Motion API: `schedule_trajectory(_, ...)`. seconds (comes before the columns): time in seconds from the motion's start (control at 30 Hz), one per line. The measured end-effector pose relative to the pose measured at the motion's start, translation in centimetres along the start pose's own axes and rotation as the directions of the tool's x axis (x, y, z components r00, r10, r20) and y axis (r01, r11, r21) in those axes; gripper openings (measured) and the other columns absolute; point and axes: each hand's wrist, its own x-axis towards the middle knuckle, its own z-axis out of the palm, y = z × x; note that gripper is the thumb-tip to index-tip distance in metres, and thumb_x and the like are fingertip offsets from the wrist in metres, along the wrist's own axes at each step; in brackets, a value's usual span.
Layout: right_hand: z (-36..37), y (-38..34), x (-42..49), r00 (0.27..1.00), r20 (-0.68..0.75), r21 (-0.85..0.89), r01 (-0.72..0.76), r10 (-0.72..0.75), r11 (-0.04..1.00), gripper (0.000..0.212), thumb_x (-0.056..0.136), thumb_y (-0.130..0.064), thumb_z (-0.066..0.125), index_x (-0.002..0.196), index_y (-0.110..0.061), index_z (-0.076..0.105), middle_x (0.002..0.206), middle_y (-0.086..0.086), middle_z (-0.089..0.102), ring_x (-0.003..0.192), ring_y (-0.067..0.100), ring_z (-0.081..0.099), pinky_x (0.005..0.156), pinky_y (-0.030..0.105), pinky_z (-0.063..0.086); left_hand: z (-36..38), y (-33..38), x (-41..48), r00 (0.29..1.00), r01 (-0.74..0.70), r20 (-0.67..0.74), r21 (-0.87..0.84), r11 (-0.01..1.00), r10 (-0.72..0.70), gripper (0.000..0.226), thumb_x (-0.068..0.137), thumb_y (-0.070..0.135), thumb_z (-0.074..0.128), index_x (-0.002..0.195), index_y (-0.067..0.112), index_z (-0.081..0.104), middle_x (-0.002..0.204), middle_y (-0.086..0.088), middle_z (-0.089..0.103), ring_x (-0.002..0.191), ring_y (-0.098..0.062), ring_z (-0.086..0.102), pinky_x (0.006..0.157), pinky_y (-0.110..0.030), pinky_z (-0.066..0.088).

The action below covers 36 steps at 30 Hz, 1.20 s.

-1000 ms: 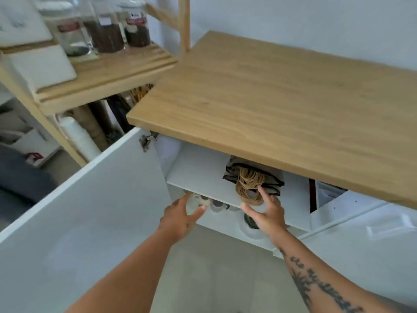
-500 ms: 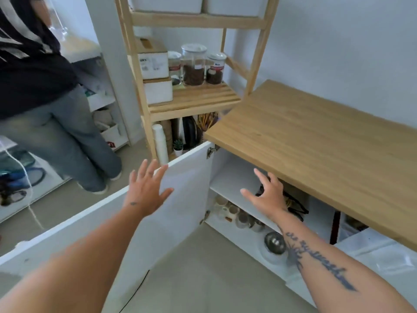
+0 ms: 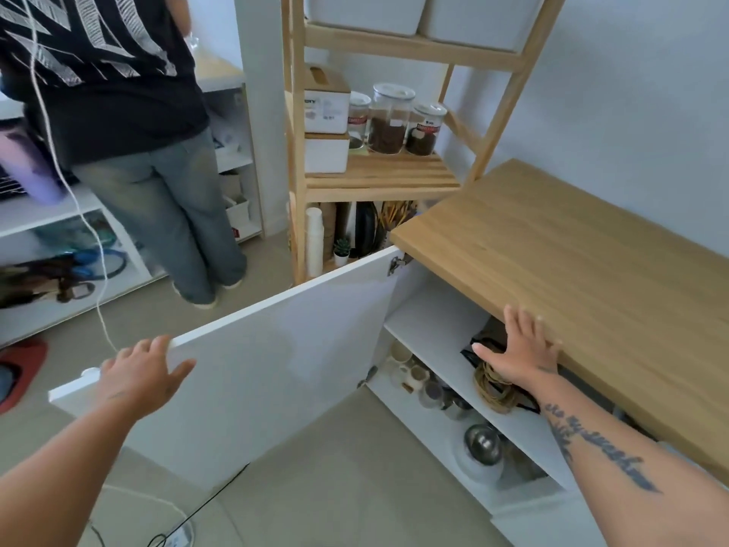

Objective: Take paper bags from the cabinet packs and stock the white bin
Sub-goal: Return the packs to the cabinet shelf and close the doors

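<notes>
Left hand [image 3: 138,375] spread open at the edge of the cabinet door [image 3: 276,361], right hand [image 3: 520,347] flat and empty against the counter [image 3: 572,270] lip, the twine-handled bag pack [image 3: 495,388] lies on the shelf [image 3: 426,329] just below, right of centre, where a hasty tug could spill bags onto the cups [image 3: 410,373] beneath.

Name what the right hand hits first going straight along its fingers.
Probably the front edge of the light wooden countertop; the right hand has its fingertips almost on it, depth unclear.

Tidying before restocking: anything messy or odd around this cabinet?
A white cord hangs down and trails over the floor by the open cabinet door, easy to snag. Twine lies loose near the shelf edge.
</notes>
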Motion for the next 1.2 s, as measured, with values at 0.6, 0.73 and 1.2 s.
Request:
schedule_trajectory(0.6,0.5,16.8,-4.8,0.991,-0.022,-0.066,0.131,-0.133,0.989,0.079,0.087,-0.063,0.028,0.149,-0.023,0.000,0.159,-0.002,-0.005,0.146,0.024,-0.004,0.114,0.058,0.010,3.7,13.3,-21.7,0.987,0.048,0.159,-0.117,0.992,-0.029,0.080,0.094,0.047,0.041,0.149,0.027,-0.013,0.158,-0.008,0.008,0.142,-0.031,0.019,0.110,-0.048,0.024)
schedule_trajectory(0.73,0.3,20.2,-5.9,0.993,-0.010,-0.042,0.115,-0.115,0.992,0.078,0.085,-0.066,0.020,0.149,-0.026,0.003,0.159,-0.002,-0.001,0.146,0.024,-0.005,0.112,0.061,0.010,4.2,16.3,-25.0,0.968,-0.060,0.224,-0.238,0.969,0.115,0.079,0.096,0.040,0.041,0.149,0.020,-0.015,0.157,-0.010,0.012,0.139,-0.031,0.028,0.108,-0.039,0.030)
schedule_trajectory(1.2,-1.3,32.5,-8.5,1.000,-0.006,-0.047,0.005,-0.006,0.999,0.063,0.092,-0.056,0.013,0.149,-0.029,0.004,0.159,-0.005,0.000,0.146,0.024,0.000,0.113,0.057,0.010,6.3,31.5,-32.4,0.851,-0.292,0.231,-0.537,0.791,0.471,0.070,0.101,0.035,0.028,0.145,0.013,-0.022,0.157,-0.003,-0.018,0.145,-0.024,0.015,0.115,-0.031,0.016)
